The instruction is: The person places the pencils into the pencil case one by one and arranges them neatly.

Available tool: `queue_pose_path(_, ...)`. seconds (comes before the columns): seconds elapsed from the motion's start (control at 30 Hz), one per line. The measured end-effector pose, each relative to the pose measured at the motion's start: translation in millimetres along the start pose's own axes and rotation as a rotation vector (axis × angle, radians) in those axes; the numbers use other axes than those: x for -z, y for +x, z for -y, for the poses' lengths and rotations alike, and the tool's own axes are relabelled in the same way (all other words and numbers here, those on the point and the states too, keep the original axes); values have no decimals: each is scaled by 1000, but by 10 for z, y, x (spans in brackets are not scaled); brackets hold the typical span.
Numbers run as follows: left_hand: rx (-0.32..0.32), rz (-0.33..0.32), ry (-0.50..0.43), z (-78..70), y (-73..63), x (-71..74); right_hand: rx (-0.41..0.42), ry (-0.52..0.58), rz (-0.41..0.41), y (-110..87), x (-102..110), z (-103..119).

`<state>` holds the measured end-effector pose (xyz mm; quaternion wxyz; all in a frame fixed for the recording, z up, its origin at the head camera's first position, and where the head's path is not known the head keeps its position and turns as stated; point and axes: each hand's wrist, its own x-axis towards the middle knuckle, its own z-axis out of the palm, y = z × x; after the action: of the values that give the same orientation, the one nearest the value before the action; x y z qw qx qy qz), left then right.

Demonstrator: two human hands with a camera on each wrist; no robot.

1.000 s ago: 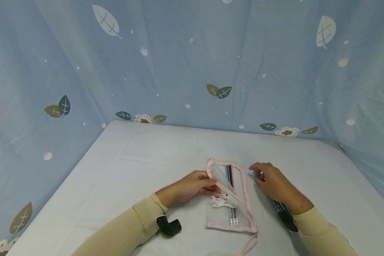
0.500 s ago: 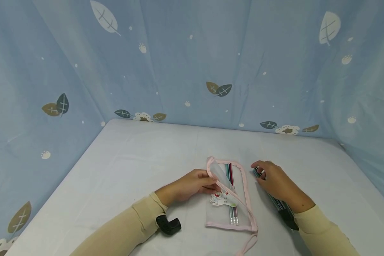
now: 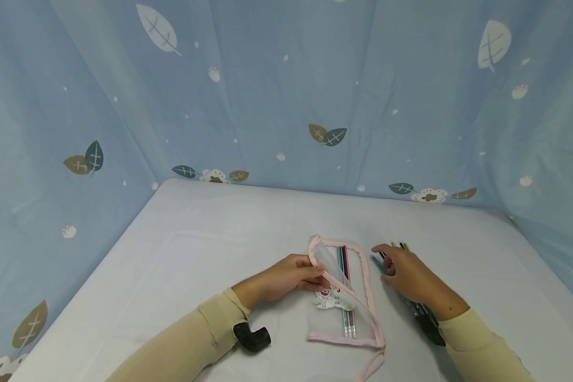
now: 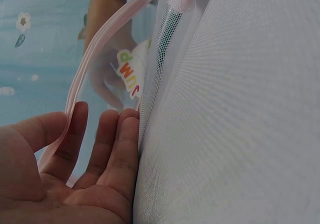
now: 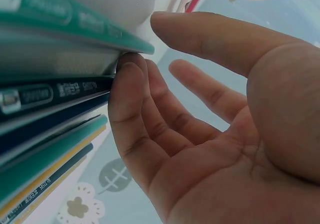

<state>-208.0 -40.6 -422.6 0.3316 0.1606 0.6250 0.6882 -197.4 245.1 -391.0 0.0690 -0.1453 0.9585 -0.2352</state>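
My left hand [image 3: 290,278] pinches the raised pink edge of a see-through mesh pencil pouch [image 3: 324,323] between thumb and finger, lifting its flap. Inside the pouch lie several pencils [image 3: 349,321], teal and dark red, under a cartoon sticker [image 3: 331,298]. To the right, my right hand [image 3: 410,273] is over a loose group of pencils [image 5: 55,27]. In the right wrist view its fingertips touch the ends of teal and dark pencils, while the thumb stands apart from them. Yellow pencil tips [image 3: 403,246] show beyond the knuckles; the hand hides much of the group.
A pink wrist strap [image 3: 372,366] trails from the pouch's near corner. White cloth [image 3: 219,223] covers the table, with a blue leaf-print curtain [image 3: 267,95] behind. Black wrist cameras [image 3: 251,338] sit at both sleeves.
Under my right hand the pencils have shifted apart: yellow tips now show beyond the hand and a teal end sticks out to its left. My left hand and the pouch have stayed in place.
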Motion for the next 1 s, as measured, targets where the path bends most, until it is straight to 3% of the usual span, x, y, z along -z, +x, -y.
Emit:
queue_pose_path(0.3, -7, -6, 1, 21, 19, 13, 40, -18, 21, 6, -27, -24)
queue_pose_path(0.5, 7, 0, 7, 51, 20, 14, 21, -4, 37, -4, -39, -12)
queue_pose_path(0.7, 3, -13, -3, 56, 26, 13, 21, -10, -11, -20, -12, 20)
queue_pose_path(1.0, -7, -6, -9, 74, 30, 22, 88, -41, -100, -62, 49, 67)
